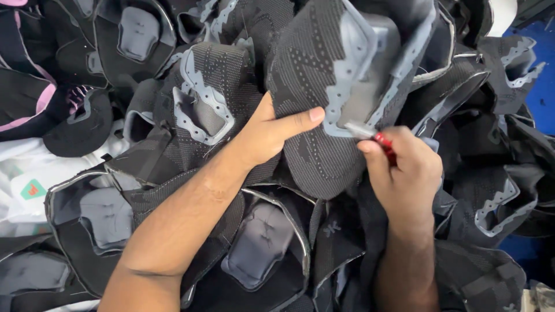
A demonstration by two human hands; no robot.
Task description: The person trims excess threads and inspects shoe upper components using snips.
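Your left hand (267, 134) is pinching the dark knit shoe upper (315, 98) while your right hand (404, 167) is gripping red-handled snips (373, 136) at its grey trim (352, 75); be keeping the fabric taut, cutting only loose thread.

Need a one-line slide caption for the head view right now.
Left hand holds a dark knit shoe upper while right hand applies a red-handled tool to its grey trim, above a pile of uppers.

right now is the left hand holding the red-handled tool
No, the red-handled tool is in the right hand; the left hand grips the dark knit shoe upper.
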